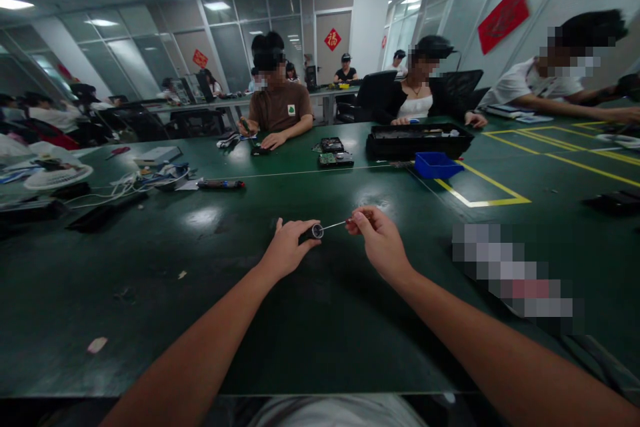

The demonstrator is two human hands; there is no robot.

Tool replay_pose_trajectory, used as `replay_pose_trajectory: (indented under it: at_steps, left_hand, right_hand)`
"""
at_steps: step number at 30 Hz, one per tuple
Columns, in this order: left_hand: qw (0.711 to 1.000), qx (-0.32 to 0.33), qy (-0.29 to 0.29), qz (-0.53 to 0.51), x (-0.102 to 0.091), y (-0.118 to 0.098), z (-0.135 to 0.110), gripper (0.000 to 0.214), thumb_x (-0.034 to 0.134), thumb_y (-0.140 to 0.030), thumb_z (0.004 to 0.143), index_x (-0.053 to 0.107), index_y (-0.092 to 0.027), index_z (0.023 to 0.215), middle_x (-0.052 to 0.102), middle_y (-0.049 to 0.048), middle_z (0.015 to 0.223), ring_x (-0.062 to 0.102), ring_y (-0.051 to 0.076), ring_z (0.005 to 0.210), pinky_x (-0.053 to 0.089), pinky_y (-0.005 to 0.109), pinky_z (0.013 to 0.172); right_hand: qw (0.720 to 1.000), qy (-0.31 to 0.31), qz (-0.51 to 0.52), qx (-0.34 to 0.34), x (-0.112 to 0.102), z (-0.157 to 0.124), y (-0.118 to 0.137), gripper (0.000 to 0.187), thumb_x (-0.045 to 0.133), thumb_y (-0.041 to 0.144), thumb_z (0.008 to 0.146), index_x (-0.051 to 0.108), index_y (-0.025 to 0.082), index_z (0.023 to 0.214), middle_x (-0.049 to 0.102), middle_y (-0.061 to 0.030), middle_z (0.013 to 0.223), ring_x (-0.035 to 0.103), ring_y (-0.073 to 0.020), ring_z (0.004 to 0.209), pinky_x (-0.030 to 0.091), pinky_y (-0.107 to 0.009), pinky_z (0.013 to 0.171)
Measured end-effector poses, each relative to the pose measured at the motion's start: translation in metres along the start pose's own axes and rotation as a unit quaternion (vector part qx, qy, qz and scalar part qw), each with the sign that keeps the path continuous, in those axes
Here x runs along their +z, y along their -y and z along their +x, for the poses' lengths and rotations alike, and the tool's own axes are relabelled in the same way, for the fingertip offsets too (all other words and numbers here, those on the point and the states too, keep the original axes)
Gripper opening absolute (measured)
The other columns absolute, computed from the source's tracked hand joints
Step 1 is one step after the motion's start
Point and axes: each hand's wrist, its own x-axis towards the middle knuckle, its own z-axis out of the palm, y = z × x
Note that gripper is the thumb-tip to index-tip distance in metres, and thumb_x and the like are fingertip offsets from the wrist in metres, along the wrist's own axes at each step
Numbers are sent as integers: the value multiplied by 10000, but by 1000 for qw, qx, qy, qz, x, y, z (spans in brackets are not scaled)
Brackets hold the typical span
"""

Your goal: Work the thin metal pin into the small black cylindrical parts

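My left hand [291,245] is wrapped round a small black cylindrical part [317,232] with a pale ring at its end, which faces right. Most of that part is hidden by my fingers. In my right hand [377,233] is a screwdriver [334,225], pinched by its reddish handle. Its thin metal shaft points left, and the tip reaches the ringed end of the black part. Whether the tip sits inside or only touches the rim, I cannot tell. Both hands are close together just above the green table [320,320].
Ahead lie opened hard drives [336,159], a long black casing [420,141] and a blue bin [436,165]. A dark cylindrical tool [221,184] and tangled cables [145,180] are on the left. A blurred pale object [505,273] lies right. Several people work around the table.
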Motion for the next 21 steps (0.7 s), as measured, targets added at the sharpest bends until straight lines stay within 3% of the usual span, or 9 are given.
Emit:
replay_pose_trajectory:
  at_steps: [4,11,16,21]
  left_hand:
    - [1000,3,-2,-6,-1,0,-1,395,609,-361,921,576,-315,1312,677,35,1197,581,258,1134,137,630,1160]
    - [999,29,-12,-32,-2,-2,-3,402,647,-309,898,602,-253,1294,683,46,1152,599,238,1066,458,407,970]
    - [999,24,-16,-28,0,1,-3,383,640,-296,902,610,-249,1281,682,47,1134,594,242,1064,463,395,946]
    - [999,25,-14,-30,-1,-1,-2,383,653,-278,896,611,-242,1274,684,46,1131,593,238,1056,460,391,940]
  right_hand:
    - [1000,1,5,5,0,0,3,233,607,445,870,624,214,903,693,-41,829,671,-189,754,540,-350,716]
    - [986,9,-164,-15,-5,-5,20,293,632,491,858,637,215,759,629,-2,594,586,-170,553,444,-303,554]
    - [976,57,-187,-95,-6,-8,18,118,551,312,897,643,241,885,700,-20,798,648,-200,718,463,-323,665]
    - [965,59,-251,-50,-7,-6,17,313,439,406,970,664,231,838,641,-5,628,601,-186,583,402,-305,572]
